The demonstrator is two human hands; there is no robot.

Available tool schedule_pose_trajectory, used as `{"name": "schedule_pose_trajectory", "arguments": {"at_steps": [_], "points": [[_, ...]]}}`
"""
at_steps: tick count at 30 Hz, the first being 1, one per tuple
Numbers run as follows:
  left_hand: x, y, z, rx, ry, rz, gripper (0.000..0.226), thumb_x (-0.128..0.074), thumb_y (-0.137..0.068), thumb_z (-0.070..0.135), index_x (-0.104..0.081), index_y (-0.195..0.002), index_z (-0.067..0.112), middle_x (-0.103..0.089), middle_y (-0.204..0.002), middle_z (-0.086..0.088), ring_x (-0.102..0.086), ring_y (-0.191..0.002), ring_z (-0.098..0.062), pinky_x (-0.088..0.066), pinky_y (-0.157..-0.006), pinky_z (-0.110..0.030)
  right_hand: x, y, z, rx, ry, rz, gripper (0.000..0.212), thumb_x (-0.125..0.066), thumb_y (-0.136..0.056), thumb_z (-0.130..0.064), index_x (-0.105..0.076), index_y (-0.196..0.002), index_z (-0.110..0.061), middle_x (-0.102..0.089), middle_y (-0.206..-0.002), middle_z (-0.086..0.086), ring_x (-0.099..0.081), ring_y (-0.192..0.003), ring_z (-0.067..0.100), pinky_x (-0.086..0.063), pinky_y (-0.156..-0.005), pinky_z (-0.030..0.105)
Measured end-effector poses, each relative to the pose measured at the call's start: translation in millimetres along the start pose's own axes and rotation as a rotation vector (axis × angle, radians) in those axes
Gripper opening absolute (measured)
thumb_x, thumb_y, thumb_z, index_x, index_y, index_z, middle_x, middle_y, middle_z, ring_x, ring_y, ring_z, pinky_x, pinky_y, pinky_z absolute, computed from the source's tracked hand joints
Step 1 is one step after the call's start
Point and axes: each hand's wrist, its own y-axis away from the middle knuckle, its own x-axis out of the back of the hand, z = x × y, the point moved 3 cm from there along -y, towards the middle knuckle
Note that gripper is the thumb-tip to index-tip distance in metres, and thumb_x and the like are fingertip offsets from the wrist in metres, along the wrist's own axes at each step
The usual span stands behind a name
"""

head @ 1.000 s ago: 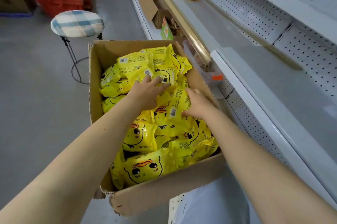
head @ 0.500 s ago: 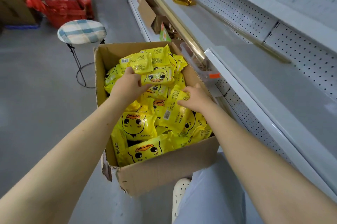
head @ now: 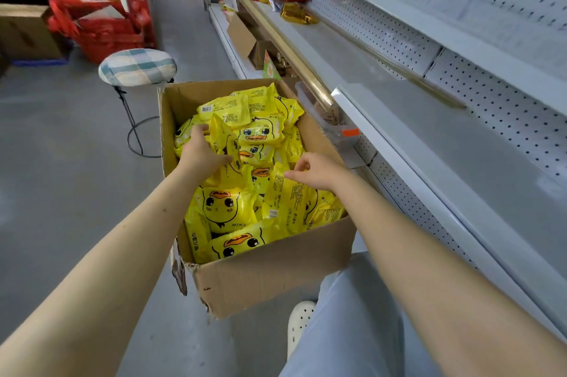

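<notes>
An open cardboard box [head: 270,272] on the floor holds several yellow duck-face packets [head: 224,207]. My left hand [head: 201,154] reaches into the box's left side and grips one yellow packet [head: 225,137], which is tilted up on its edge, with the thumb under it. My right hand [head: 310,171] hovers over the right side of the pile. Its fingers are loosely curled just above a back-side-up packet [head: 285,195], and nothing is clearly held in it.
A grey metal shelf [head: 429,146] with a pegboard back runs along the right, with gold packets [head: 296,14] and red boxes further down. A plaid-topped stool [head: 138,66] stands behind the box. Red cartons [head: 101,23] are stacked at back left. My white shoe [head: 299,321] is beside the box.
My left hand moved to the left of the pile and lifted a packet onto its edge. My right hand let go of the packet it held and rose slightly.
</notes>
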Motion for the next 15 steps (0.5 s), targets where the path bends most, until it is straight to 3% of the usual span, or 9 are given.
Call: {"name": "schedule_pose_trajectory", "arguments": {"at_steps": [3, 5, 8, 11, 15], "points": [[-1, 0, 3, 0.068, -0.047, -0.085, 0.063, -0.078, -0.075, 0.026, -0.048, -0.127, 0.008, -0.059, -0.113, -0.009, -0.056, -0.093, -0.022, -0.05, -0.076, -0.036, 1, 5, 1, -0.044, -0.075, -0.068, 0.057, -0.061, -0.086, -0.05, -0.047, -0.133, -0.019, -0.051, -0.13, 0.005, -0.062, -0.084, 0.017, -0.054, -0.075, 0.031], [-3, 0, 6, 0.072, -0.083, -0.128, 0.051, -0.076, -0.077, 0.028, -0.055, -0.119, 0.006, -0.063, -0.111, -0.012, -0.06, -0.095, -0.026, -0.053, -0.084, -0.042, 1, 5, 2, -0.033, -0.076, -0.103, 0.06, -0.063, -0.087, -0.047, -0.048, -0.137, -0.016, -0.048, -0.139, 0.006, -0.064, -0.09, 0.02, -0.055, -0.078, 0.031], [-4, 1, 10, 0.093, -0.098, -0.13, 0.065, -0.072, -0.082, 0.03, -0.044, -0.136, 0.007, -0.057, -0.122, -0.014, -0.059, -0.102, -0.029, -0.052, -0.088, -0.044, 1, 5, 2, -0.004, -0.105, -0.087, 0.057, -0.067, -0.084, -0.044, -0.055, -0.131, -0.013, -0.053, -0.137, 0.004, -0.062, -0.097, 0.017, -0.052, -0.077, 0.028], [-7, 4, 13, 0.106, -0.079, -0.12, 0.068, -0.068, -0.085, 0.029, -0.036, -0.142, 0.01, -0.052, -0.127, -0.014, -0.059, -0.096, -0.028, -0.053, -0.076, -0.038, 5, 3, 2, 0.016, -0.169, 0.015, 0.055, -0.071, -0.081, -0.042, -0.059, -0.127, -0.014, -0.057, -0.133, 0.004, -0.058, -0.108, 0.018, -0.047, -0.086, 0.03], [-6, 6, 13, 0.124, -0.05, -0.121, 0.068, -0.067, -0.086, 0.032, -0.036, -0.142, 0.009, -0.052, -0.127, -0.013, -0.057, -0.096, -0.026, -0.052, -0.075, -0.037, 22, -1, -7, 0.096, -0.265, 0.234, 0.044, -0.076, -0.078, -0.036, -0.065, -0.115, -0.017, -0.057, -0.13, 0.003, -0.051, -0.119, 0.019, -0.039, -0.095, 0.033]]}}
